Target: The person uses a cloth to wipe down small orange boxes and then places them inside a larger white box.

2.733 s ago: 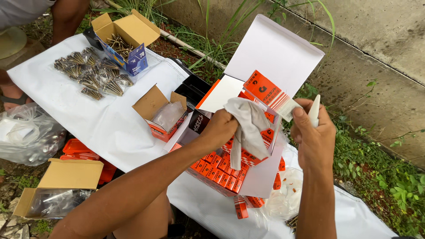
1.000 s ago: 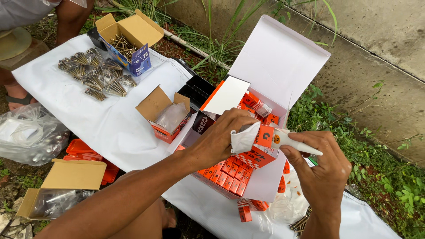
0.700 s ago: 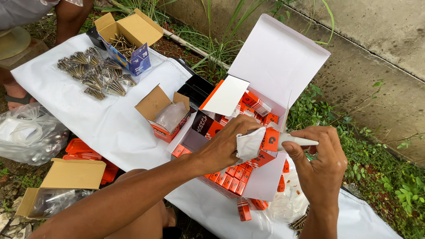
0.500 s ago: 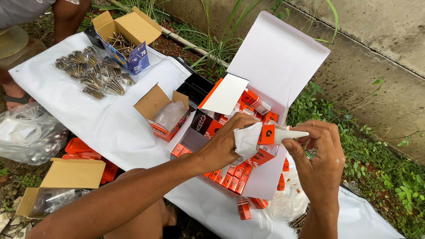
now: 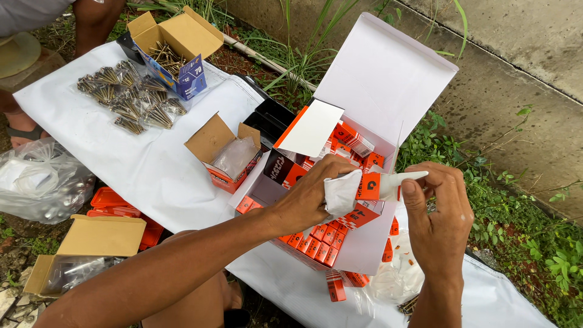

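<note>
**Sealant-style tube held over open carton — handling notes**

Currently both hands meet above the large white cardboard carton (image 5: 388, 91), lid standing open on the far side. Left hand (image 5: 310, 197) is closed around the crumpled white rear end of a small orange-and-white squeeze tube (image 5: 370, 186). Right hand (image 5: 440, 209) has thumb and fingers pinched on the tube's white tapered nozzle, palm partly open below. The tube lies roughly level between the hands, just above the rows of small orange boxes (image 5: 316, 234) packed in the carton.

Judgement on technique: the grip at the nozzle looks best kept light and near the tip, with the left hand only steadying the soft end, since squeezing there could force contents out. Keeping the work over the carton limits drops into the grass on the right.

Count, as visible:
- squeeze tube in hand: one
- white carton: one
- small orange boxes: many, too tightly packed to count
- open brown cardboard boxes: three, one with loose brass-coloured screws (image 5: 164, 58) far left, one with a clear bag (image 5: 234, 155) centre, one near left (image 5: 91, 243)
- bagged screw bundles (image 5: 127, 100) on the white-covered worktop (image 5: 146, 176): several, not separable
</note>
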